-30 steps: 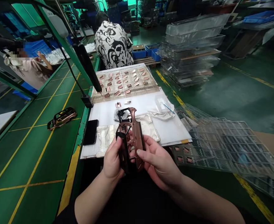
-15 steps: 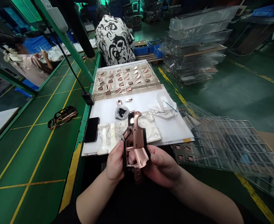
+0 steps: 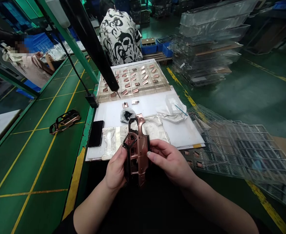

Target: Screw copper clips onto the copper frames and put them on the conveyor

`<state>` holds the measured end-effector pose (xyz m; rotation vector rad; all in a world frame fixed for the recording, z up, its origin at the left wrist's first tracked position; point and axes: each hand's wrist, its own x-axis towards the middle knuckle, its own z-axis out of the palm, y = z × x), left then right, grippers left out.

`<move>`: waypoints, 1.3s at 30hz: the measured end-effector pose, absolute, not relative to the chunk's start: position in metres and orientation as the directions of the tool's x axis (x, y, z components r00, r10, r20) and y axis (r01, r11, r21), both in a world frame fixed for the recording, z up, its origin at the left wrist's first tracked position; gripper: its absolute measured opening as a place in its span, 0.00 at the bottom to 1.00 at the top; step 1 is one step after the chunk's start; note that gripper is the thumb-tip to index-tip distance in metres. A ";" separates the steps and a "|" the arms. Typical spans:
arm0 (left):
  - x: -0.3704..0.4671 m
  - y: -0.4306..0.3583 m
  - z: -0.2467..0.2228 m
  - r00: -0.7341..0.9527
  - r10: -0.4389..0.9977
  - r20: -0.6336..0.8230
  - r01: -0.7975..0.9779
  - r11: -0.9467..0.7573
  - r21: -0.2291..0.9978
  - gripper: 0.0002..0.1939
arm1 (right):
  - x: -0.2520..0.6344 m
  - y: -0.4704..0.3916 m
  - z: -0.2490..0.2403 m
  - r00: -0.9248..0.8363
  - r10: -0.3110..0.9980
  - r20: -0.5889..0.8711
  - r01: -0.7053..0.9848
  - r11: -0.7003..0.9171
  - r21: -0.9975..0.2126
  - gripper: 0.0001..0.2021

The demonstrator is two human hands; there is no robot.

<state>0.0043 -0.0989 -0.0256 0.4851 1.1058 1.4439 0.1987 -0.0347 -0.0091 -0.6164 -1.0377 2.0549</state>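
Note:
In front of my body I hold a copper and black model car body shell (image 3: 142,152), tilted on end with its window openings showing. My left hand (image 3: 116,169) is closed on its left side, thumb along the black edge. On the other side, my right hand (image 3: 170,161) is closed on the shell with thumb and fingers at its copper flank. Just beyond lies a white, worn foam fixture (image 3: 157,128), partly covered by the shell. A small bag of black parts (image 3: 127,114) sits behind it, near two small metal parts (image 3: 125,104).
A black powered screwdriver (image 3: 101,55) hangs over the tray of copper pieces (image 3: 133,78). A phone (image 3: 95,133) lies at left; another car shell (image 3: 65,122) rests on the green conveyor belt (image 3: 45,152). Plastic trays (image 3: 208,45) are stacked at right. Two people sit further off.
The copper flap that stuck out from the shell's side now lies flush with it. My right hand has moved up along that side. The hanging screwdriver appears lower and further right.

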 end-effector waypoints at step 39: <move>0.019 -0.104 -0.024 -0.048 0.901 -0.432 -0.679 0.287 0.676 0.28 | 0.193 -0.037 -0.020 -0.770 0.624 -0.132 -0.457 -0.683 -0.569 0.23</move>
